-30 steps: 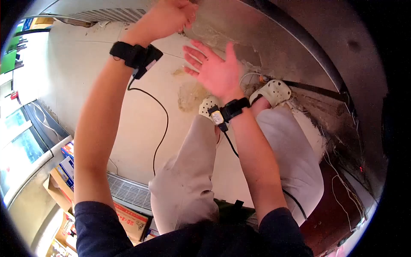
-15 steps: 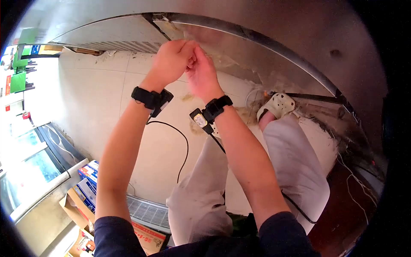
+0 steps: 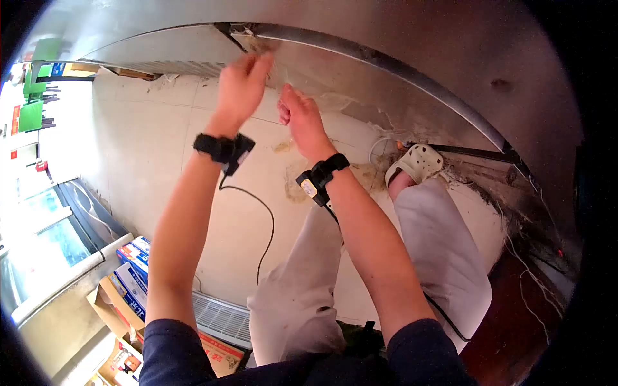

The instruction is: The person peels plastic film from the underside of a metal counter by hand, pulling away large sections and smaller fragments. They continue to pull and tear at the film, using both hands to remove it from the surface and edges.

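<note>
My left hand [image 3: 242,88] is raised below the dark metal edge [image 3: 360,48], its fingers curled and a little blurred at the tips. Lower and to its right, my right hand [image 3: 302,117] is closed, thumb and forefinger pressed together. Whatever either hand holds is too small or blurred to make out. The two hands are apart. Each wrist wears a black strap with a small device, the left one [image 3: 225,151] and the right one [image 3: 322,178], with black cables running down.
Pale floor tiles [image 3: 148,148] lie beneath the arms. Cardboard boxes [image 3: 119,305] and a grey grille [image 3: 222,318] stand at the lower left. A light clog [image 3: 421,163] is on my foot at the right, near loose white wires [image 3: 528,273] and a dirty metal base.
My hands were together and have moved apart. The left one has shifted left and slightly up; the right one sits a little lower.
</note>
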`<state>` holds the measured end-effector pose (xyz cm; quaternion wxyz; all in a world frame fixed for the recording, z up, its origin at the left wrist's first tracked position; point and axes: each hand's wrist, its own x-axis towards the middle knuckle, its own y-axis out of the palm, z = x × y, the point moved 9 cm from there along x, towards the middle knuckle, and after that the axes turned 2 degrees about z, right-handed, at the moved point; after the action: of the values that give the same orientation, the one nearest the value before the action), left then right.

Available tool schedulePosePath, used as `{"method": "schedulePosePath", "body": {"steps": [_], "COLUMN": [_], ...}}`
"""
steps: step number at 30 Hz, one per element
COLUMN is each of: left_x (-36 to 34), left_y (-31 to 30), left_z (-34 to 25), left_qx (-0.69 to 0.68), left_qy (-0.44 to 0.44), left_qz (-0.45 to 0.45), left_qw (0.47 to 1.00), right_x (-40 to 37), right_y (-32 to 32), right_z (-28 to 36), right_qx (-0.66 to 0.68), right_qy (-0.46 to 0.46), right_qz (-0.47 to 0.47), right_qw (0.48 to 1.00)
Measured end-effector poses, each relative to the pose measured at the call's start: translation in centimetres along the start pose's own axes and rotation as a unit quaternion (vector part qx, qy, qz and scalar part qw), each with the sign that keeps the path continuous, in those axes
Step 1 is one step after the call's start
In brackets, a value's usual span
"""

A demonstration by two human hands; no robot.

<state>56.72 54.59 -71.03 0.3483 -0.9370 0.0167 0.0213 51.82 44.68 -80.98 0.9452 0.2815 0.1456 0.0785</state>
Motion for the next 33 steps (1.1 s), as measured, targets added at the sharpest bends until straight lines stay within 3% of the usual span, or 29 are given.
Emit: {"method": "schedulePosePath", "body": {"steps": [3,5,11,17,20,22,25,26,28,30,32,33], "left_x": [0.8,0.6,-0.5,-2.0,-2.1,-2.7,-2.6,-2.6,-2.4,-1.4,-0.6,0.0], "left_y": [-1.0,-1.0,-0.7,0.9,1.3,1.4,1.1,1.0,0.4,-0.2,-1.5,-1.8], "left_z": [-1.3,-1.7,0.3,4.0,4.3,4.0,3.1,2.9,2.0,0.8,-0.2,0.0], "left_qx": [0.02,0.039,0.04,-0.068,-0.085,-0.085,-0.08,-0.078,-0.094,-0.114,0.065,0.064], "left_qy": [0.006,0.062,0.015,0.002,-0.025,-0.027,-0.025,-0.022,-0.005,0.016,0.006,0.004], "left_qz": [0.01,-0.006,-0.052,-0.075,-0.074,-0.066,-0.055,-0.052,-0.049,-0.047,-0.045,-0.042], "left_qw": [1.0,0.997,0.998,0.995,0.993,0.994,0.995,0.995,0.994,0.992,0.997,0.997], "right_x": [-0.3,-0.1,-0.2,0.1,0.9,0.6,1.5,1.8,2.7,3.3,3.1,2.9], "right_y": [0.5,0.6,0.2,-1.1,-0.8,-0.1,2.4,2.8,2.9,2.7,2.9,3.0], "right_z": [0.0,0.0,-0.3,-1.2,-0.7,-1.5,-0.9,-1.3,0.1,-0.2,0.0,0.2], "right_qx": [0.06,0.064,0.041,-0.092,-0.042,0.137,0.253,0.255,0.119,0.126,0.132,0.115], "right_qy": [0.017,0.015,0.008,0.003,0.019,0.078,0.111,0.113,0.025,0.011,0.004,0.002], "right_qz": [0.017,0.024,0.015,-0.018,-0.009,-0.012,-0.049,-0.05,-0.036,-0.024,-0.015,-0.013], "right_qw": [0.998,0.998,0.999,0.996,0.999,0.987,0.96,0.959,0.992,0.992,0.991,0.993]}}
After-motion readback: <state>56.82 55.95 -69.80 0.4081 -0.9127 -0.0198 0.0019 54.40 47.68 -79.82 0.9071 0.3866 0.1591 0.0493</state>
